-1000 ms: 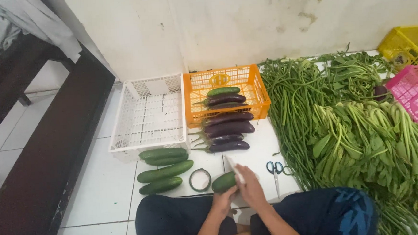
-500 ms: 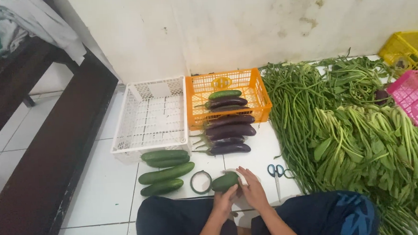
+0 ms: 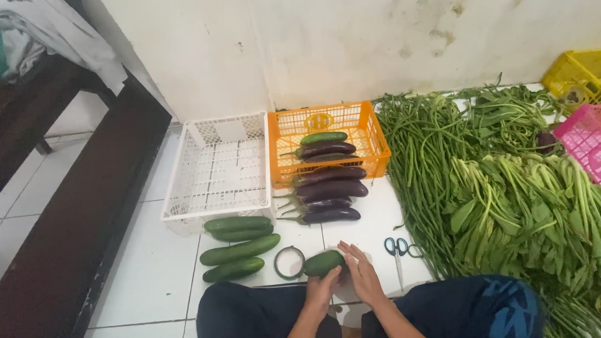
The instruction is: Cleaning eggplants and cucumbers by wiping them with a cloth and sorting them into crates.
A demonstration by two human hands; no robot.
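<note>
1. Both hands closed on one cucumber (image 3: 323,262) – the left hand (image 3: 321,288) cupped it from below, fingers curled round its near side, while the right hand (image 3: 362,276) lay along its right end with fingers pressed against the skin.
2. That cucumber sat low over the white tiled floor (image 3: 149,270), just in front of the person's knees in dark trousers (image 3: 253,320).
3. Just beside it on the left lay a roll of tape (image 3: 290,263), flat on the tile; on the right, near the hand, lay blue-handled scissors (image 3: 396,249).
4. Further left, four more cucumbers (image 3: 238,247) lay side by side on the floor, apart from the held one.
5. Beyond them stood a white crate (image 3: 219,167) and an orange crate (image 3: 326,131) – aubergines (image 3: 328,188) were stacked from inside the orange one out onto the floor.
6. To the right a heap of long beans and leafy greens (image 3: 504,180) covered the floor, with a pink basket (image 3: 593,143) and a yellow basket (image 3: 583,72) at its far edge.
</note>
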